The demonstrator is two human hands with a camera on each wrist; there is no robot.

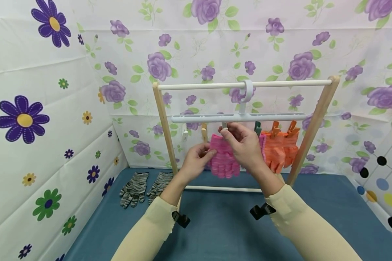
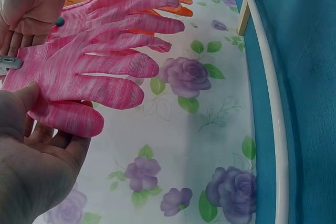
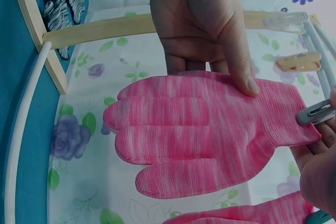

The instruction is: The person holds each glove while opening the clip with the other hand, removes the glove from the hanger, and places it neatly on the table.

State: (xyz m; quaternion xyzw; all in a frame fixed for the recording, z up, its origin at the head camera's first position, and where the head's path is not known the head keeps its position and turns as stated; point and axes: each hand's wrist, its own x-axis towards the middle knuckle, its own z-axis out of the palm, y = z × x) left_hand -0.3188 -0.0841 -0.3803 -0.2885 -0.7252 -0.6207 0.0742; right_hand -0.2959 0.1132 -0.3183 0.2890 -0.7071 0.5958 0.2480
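Observation:
A pink knit glove (image 1: 224,159) hangs cuff up under the white hanger (image 1: 209,118), its fingers pointing down. My left hand (image 1: 196,159) pinches the glove's side near the cuff, with the thumb across the knit in the right wrist view. At the cuff, my right hand (image 1: 246,146) grips a grey clothespin (image 3: 315,113), whose tip overlaps the cuff edge. Another pink glove (image 2: 121,11) hangs just beyond, with a green clothespin (image 1: 257,127) at its cuff; my right hand partly hides it in the head view.
Orange gloves (image 1: 277,148) hang from orange clothespins at the right. White (image 1: 184,132) and tan (image 1: 204,132) clothespins dangle at the left. The hanger hooks over the wooden rack's top bar (image 1: 199,86). Striped grey gloves (image 1: 134,189) lie on the blue table (image 1: 222,224) at the left.

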